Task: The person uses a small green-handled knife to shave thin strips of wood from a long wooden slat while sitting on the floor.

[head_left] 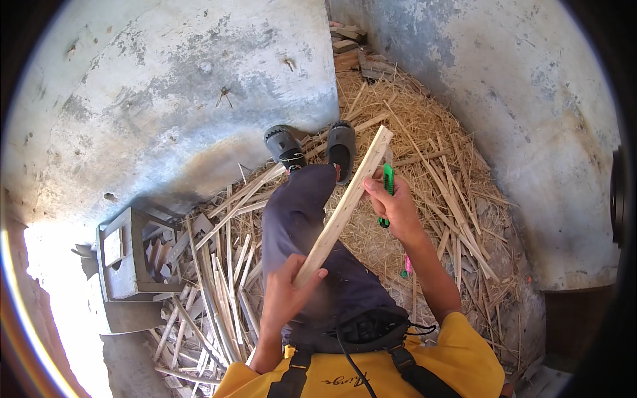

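Note:
A pale, flat wooden strip (344, 207) slants over my legs, its far end up by my shoes and its near end close to my lap. My left hand (286, 293) is closed round the near end. In my right hand (399, 211) is a green utility knife (389, 179), its body poking out above and below the fingers. The thumb of that hand rests against the strip's upper part, and part of the blade end is hard to make out beside the wood.
Straw and wood shavings (431, 119) cover the floor on the right. Many thin wooden sticks (229, 285) lie heaped at left, beside a grey box-like wooden frame (133, 285). Worn plastered walls (199, 86) stand ahead and right. A small pink-and-green object (407, 266) lies near my right forearm.

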Motion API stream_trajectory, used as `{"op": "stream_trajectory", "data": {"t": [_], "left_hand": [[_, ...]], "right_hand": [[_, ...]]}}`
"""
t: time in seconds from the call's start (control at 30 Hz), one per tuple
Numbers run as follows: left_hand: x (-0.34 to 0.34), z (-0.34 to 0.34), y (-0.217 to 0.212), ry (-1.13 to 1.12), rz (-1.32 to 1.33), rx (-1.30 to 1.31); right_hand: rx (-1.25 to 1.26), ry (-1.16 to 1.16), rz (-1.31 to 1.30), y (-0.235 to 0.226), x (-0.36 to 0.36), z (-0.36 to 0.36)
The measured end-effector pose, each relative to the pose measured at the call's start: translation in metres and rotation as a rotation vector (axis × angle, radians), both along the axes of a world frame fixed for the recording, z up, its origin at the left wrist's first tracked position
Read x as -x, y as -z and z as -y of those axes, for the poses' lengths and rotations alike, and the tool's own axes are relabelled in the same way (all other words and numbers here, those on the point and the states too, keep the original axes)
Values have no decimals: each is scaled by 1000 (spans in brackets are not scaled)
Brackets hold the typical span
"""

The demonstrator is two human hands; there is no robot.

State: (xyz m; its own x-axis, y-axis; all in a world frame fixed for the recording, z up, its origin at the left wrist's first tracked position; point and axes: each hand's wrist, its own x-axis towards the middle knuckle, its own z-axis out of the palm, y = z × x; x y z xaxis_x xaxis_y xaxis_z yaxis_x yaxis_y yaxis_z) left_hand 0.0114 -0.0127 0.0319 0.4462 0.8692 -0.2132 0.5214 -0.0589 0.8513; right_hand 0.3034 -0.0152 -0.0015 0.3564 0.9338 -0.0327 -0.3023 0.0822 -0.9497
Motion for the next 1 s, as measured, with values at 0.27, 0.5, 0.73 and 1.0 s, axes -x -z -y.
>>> {"op": "stream_trajectory", "data": {"t": [0.27,0.5,0.73,1.0], "left_hand": [[-2,-18,4,286,270,214],[-5,-24,-3,263,315,512],[-17,-16,-8,225,247,180],[-24,-14,-12,204,233,147]], "right_hand": [[-48,24,-105,-15,2,6],[-32,126,202,-26,7,9],[-299,351,447,-9,31,34],[-394,91,1075,-7,56,57]]}}
